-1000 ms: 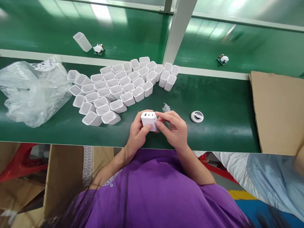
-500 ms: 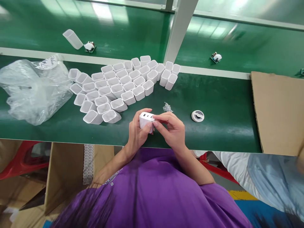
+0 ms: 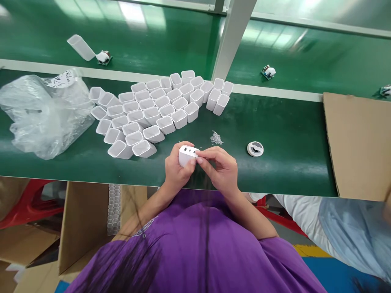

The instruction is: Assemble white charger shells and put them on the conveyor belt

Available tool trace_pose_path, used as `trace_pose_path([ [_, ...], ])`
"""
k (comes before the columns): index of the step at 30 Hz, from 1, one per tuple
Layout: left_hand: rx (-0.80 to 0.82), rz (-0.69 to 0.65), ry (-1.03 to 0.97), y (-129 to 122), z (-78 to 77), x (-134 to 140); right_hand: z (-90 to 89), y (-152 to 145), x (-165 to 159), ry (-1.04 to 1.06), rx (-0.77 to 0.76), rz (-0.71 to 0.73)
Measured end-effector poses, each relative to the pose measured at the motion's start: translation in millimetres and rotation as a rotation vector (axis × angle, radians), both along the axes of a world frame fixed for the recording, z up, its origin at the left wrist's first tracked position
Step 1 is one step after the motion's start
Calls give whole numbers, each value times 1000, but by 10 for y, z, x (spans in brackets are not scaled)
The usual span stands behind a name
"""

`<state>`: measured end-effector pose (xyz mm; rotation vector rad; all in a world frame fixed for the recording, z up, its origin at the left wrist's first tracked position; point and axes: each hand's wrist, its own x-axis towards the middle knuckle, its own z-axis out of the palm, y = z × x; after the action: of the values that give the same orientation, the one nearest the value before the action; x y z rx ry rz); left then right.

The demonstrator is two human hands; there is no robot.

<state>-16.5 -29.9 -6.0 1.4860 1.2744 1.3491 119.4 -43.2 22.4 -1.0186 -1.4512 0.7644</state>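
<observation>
My left hand (image 3: 178,169) is wrapped around a white charger (image 3: 185,156) with several dark port slots in its upward-facing end. Thumb and forefinger of my right hand (image 3: 220,166) pinch together at the right corner of that port end; anything between the fingertips is too small or hidden to make out. Just beyond my right hand lies a little heap of tiny clear pieces (image 3: 216,138). A round white object with a dark centre (image 3: 255,149) rests to the right of it.
Many open white plastic sleeves (image 3: 165,110) stand grouped at left centre beside a clear plastic bag (image 3: 45,118). Cardboard (image 3: 357,146) covers the right end. Beyond a pale rail, a green belt carries a lying sleeve (image 3: 81,47) and circuit boards (image 3: 269,72). A post (image 3: 233,36) rises behind.
The sleeve and circuit boards on the back belt have shifted left, and another board shows more at the right edge. My hands stay at the charger with only a slight shift.
</observation>
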Motion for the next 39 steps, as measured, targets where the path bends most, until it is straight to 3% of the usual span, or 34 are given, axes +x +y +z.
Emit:
trace_pose_path([
  [9,85,50,109,-15,-18,13,-2,-2,46,-52,63,16],
  [15,193,-20,6,-14,-91,57,-83,10,147,-66,152,29],
  [18,86,-106,-130,4,-47,68,-70,-4,202,-150,188,45],
  [23,-295,-270,-469,74,98,37,-14,2,259,-357,233,121],
  [27,-477,-277,-590,130,138,35,-4,40,233,-434,238,115],
  [33,-362,-207,-568,110,93,75,-17,89,143,-375,253,21],
  [39,-195,-104,-381,57,56,48,-5,84,115,-366,242,-1],
])
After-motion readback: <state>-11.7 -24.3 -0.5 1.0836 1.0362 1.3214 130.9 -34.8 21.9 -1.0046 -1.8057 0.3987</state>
